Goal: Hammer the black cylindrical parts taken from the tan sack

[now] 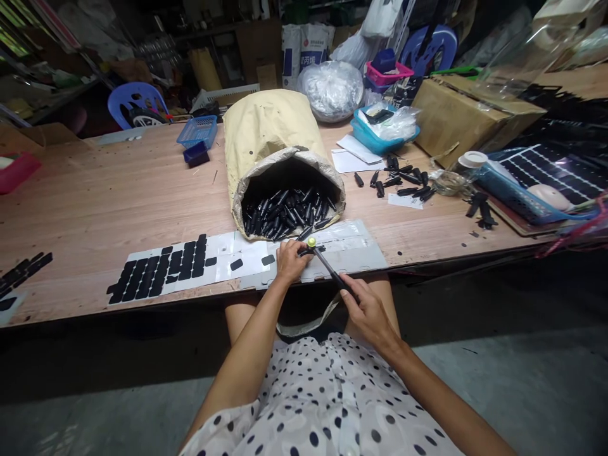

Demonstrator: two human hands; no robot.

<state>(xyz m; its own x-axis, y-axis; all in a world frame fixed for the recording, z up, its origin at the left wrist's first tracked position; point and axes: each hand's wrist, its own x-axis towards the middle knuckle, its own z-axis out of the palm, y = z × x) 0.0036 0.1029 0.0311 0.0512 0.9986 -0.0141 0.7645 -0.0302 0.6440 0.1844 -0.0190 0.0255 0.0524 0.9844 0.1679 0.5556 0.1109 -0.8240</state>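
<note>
My right hand (368, 310) is wrapped round the black grip of a small hammer (327, 266) with a yellow-green head. The head is over a small black part on the grey board (368, 250) at the table's front edge. My left hand (291, 261) pinches that black part, just left of the hammer head; the fingers cover much of it. Right behind my hands lies a yellowish sack (273, 123) on its side, its mouth towards me, with many black plastic pieces (285, 212) inside. To the left, rows of black rounded stickers (154, 272) lie on a white sheet.
Loose black pieces (408, 180) lie right of the sack. Farther right are a cardboard box (468, 120) and a blue basket (525, 196). Behind the sack's left side stand a blue basket (202, 132) and a dark blue box (196, 154). A turquoise basket (380, 140) holds plastic bags.
</note>
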